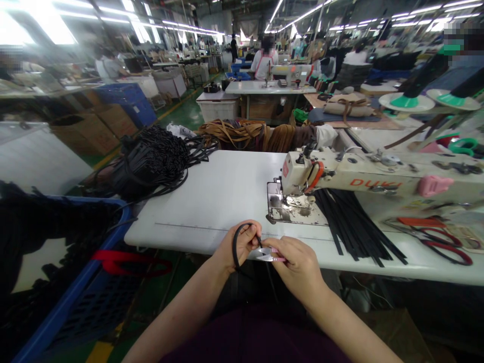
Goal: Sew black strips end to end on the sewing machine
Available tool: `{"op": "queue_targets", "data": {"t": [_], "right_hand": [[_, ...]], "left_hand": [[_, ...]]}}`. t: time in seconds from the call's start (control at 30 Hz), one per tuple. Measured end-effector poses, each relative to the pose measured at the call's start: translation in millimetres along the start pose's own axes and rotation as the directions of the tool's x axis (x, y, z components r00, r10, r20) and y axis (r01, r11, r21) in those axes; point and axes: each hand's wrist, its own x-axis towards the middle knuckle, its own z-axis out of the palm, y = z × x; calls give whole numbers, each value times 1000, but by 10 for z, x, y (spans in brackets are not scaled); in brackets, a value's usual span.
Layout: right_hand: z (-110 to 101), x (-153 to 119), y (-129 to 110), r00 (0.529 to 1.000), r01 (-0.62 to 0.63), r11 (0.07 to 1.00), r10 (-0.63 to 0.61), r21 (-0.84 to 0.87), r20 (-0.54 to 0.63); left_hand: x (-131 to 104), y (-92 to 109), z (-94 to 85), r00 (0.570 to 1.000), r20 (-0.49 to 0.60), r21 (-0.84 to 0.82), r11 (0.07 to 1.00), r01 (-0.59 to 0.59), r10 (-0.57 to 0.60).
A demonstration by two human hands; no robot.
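My left hand [244, 242] pinches a narrow black strap [235, 249], which loops over the fingers near the table's front edge. Closed around small thread snips [267, 254] with pink handles is my right hand [297, 259]. The snips' blades point left, right beside the strap's end at my left fingertips; whether they touch it I cannot tell. Behind the hands stands a sewing machine [351, 174] on the white table [212, 191]. A fan of flat black strips [357, 229] lies under its arm and hangs toward the front edge.
A large bundle of black straps [151, 156] sits on the table's left end. Beside it on the left is a blue basket [124, 217] with black pieces and a red band [128, 262]. Red-handled scissors [442, 244] lie at the right. Brown straps [245, 133] hang behind the table.
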Motion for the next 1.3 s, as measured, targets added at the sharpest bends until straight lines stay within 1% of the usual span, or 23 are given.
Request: {"op": "queue_targets", "data": {"t": [0.07,0.13,0.27,0.37,0.43,0.6,0.67,0.73,0.8,0.87,1.03,1.13,1.2,1.3], "right_hand": [[-7,-5,-6,1000,31,998,-30,-47,7],[-5,-18,-8,998,56,991,-52,-120,37],[44,-57,2,992,123,954,-107,-273,75],[94,-76,23,991,130,953,-119,-272,57],[111,-79,42,995,95,970,-89,-223,37],[92,-78,92,997,-49,997,46,-63,-59],[82,-78,101,991,-121,992,123,43,-47],[72,-77,105,968,-245,951,249,186,1],[56,-73,117,923,-377,868,379,324,58],[33,-71,146,889,-448,797,446,406,106],[8,-105,240,872,-486,731,441,479,211],[25,-127,235,864,-503,685,419,526,281],[35,-125,210,868,-497,675,395,546,301],[44,-107,182,875,-485,686,373,542,309]], "left_hand": [[-3,12,24,1000,-2,-4,1000,12,-12],[-7,24,49,999,-9,-17,999,35,-35],[-20,24,74,996,-9,-33,996,84,-85],[-24,-5,65,992,0,-35,992,123,-123],[-17,-30,53,994,2,-58,992,113,-113],[9,-61,44,999,1,-123,992,41,-41],[12,-63,46,999,25,-134,990,40,-37],[13,-65,44,999,35,-151,988,38,-33],[18,-66,34,999,38,-175,984,34,-28],[27,-67,19,999,45,-200,979,31,-22],[49,-59,-4,997,71,-238,971,31,-15],[52,-62,16,997,76,-249,968,29,-10],[53,-70,39,996,87,-253,967,38,-17],[57,-85,73,995,100,-250,967,43,-18]]}}
